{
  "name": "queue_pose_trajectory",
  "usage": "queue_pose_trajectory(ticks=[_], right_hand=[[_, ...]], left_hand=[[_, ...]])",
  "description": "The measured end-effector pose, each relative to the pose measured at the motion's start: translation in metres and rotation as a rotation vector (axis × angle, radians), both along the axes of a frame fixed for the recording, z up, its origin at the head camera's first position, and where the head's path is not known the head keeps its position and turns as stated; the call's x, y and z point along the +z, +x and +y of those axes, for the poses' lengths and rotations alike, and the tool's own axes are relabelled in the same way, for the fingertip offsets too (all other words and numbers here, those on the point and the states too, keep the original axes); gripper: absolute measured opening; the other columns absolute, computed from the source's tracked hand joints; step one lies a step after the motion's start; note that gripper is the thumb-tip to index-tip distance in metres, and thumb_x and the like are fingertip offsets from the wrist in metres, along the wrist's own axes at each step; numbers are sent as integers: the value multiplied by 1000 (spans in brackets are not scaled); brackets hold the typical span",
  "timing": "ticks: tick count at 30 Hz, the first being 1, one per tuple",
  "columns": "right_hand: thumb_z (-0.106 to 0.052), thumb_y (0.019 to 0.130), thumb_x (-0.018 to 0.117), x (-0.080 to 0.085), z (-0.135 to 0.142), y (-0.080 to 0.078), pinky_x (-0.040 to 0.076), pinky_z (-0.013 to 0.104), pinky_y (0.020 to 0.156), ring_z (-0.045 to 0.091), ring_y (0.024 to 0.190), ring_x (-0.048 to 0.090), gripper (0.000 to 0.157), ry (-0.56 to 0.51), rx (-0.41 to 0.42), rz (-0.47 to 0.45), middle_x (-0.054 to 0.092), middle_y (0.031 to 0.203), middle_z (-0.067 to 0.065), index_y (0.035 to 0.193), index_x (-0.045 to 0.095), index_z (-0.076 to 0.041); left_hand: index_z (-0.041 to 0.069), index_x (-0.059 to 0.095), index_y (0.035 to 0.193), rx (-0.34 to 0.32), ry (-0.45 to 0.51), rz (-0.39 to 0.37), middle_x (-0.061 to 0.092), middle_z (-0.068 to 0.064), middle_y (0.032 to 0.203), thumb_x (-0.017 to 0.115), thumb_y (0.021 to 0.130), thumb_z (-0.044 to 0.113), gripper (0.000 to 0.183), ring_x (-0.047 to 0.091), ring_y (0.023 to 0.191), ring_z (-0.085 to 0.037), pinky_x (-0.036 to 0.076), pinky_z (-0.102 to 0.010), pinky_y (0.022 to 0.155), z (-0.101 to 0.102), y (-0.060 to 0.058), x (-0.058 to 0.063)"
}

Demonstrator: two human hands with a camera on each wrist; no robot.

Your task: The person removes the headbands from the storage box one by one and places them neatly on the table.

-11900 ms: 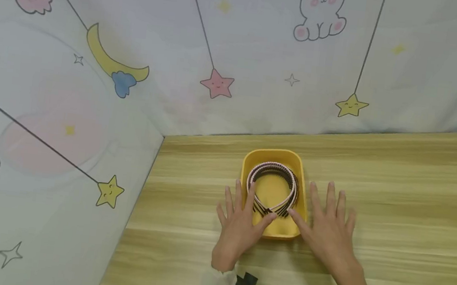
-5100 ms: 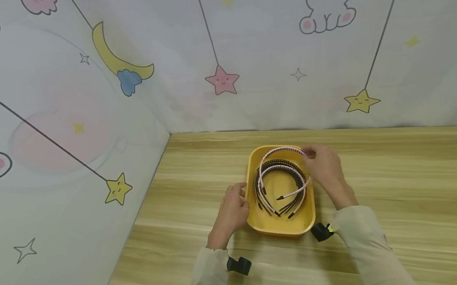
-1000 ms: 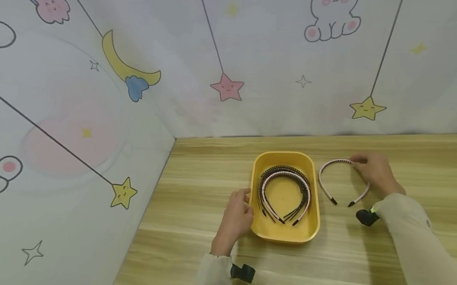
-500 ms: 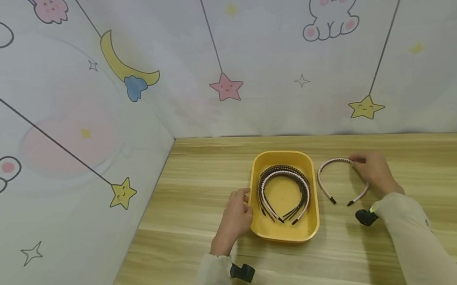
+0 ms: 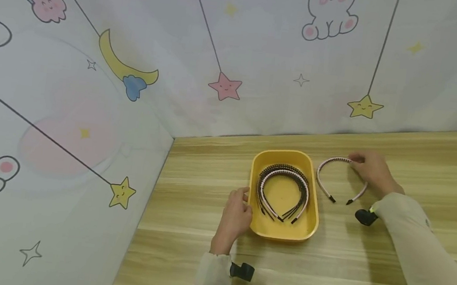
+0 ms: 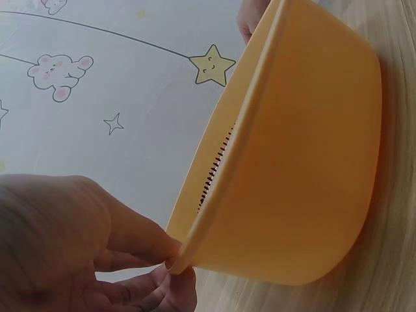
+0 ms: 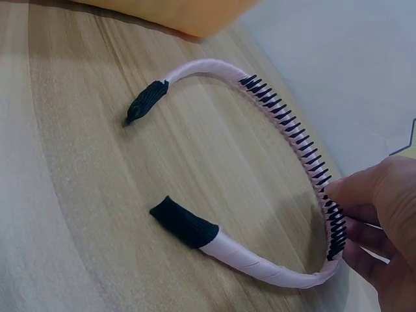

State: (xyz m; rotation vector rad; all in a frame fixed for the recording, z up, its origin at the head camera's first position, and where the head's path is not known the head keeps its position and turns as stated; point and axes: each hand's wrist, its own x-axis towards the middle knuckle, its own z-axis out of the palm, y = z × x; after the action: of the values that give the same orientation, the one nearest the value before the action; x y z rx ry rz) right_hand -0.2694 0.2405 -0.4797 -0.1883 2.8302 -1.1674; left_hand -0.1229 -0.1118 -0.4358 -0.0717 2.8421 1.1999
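My right hand [image 5: 373, 171] pinches a pale pink headband [image 7: 244, 260] by its curved top, thumb on one side and fingers on the other. Dark comb teeth line the inside of its arch, and both ends carry black tips. It lies flat at the wood-grain table's surface, right of a yellow bin [image 5: 314, 218]. My left hand [image 5: 236, 214] grips the bin's left rim between thumb and fingers, as the left wrist view shows. Inside the bin rest another pink headband [image 5: 263, 184] and several dark headbands [image 5: 262, 171], nested together.
A white cloth wall [image 5: 257, 113] printed with stars, a moon and bears rises behind the table [image 5: 189, 185] and along its left side. A small black wrist camera [image 5: 241, 271] is strapped to the left sleeve, another black camera [image 5: 366, 217] to the right one.
Earlier, both hands lay spread over the bin. The right hand then lifted a pink headband out and carried it right to the table, while the left took the rim. The last second shows hardly any movement.
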Motion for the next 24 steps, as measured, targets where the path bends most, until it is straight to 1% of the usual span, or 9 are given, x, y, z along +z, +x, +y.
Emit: queue_pose_trajectory(ticks=[5, 8, 13, 17, 21, 24], right_hand=[[-7, 93, 55, 0, 1, 0, 43, 56, 90, 45, 107, 54, 35, -8, 6, 14, 58, 117, 33, 123, 55, 10], [-9, 94, 54, 1, 1, 1, 44, 55, 89, 44, 106, 54, 37, -18, 3, 1, 57, 117, 33, 126, 53, 10], [-18, 97, 52, 7, 0, 3, 41, 58, 93, 46, 114, 48, 43, -28, 0, -25, 50, 127, 34, 132, 48, 7], [-24, 98, 51, 13, -4, 5, 36, 62, 98, 50, 121, 41, 47, -11, 1, -18, 43, 134, 35, 134, 47, 6], [-21, 97, 52, 16, -7, 5, 33, 63, 100, 51, 123, 39, 47, -20, -8, 3, 41, 136, 34, 135, 45, 6], [-19, 96, 54, 20, -11, 6, 34, 62, 100, 50, 123, 40, 47, -41, -16, 16, 42, 136, 33, 135, 45, 5]], left_hand=[[0, 48, 135, 1, 0, -2, 54, -13, 108, 51, 91, -1, 44, 54, 84, -17, 48, -29, 70, 0, 0, 0], [0, 48, 135, 1, 2, -2, 54, -13, 109, 51, 91, -1, 44, 53, 84, -16, 48, -29, 71, 1, 0, 0], [0, 47, 135, 0, 6, 1, 54, -14, 109, 51, 91, -1, 45, 54, 84, -17, 48, -29, 71, 1, 0, 0], [0, 48, 135, -2, 5, 7, 55, -14, 109, 51, 90, -2, 45, 54, 84, -17, 48, -29, 71, 0, 0, 1], [0, 48, 135, -2, 3, 7, 55, -14, 109, 51, 90, -2, 45, 54, 85, -17, 48, -29, 70, 0, 0, 1], [0, 48, 135, 1, 4, 4, 55, -14, 109, 51, 90, -2, 45, 54, 85, -17, 48, -29, 70, 0, 0, 0]])
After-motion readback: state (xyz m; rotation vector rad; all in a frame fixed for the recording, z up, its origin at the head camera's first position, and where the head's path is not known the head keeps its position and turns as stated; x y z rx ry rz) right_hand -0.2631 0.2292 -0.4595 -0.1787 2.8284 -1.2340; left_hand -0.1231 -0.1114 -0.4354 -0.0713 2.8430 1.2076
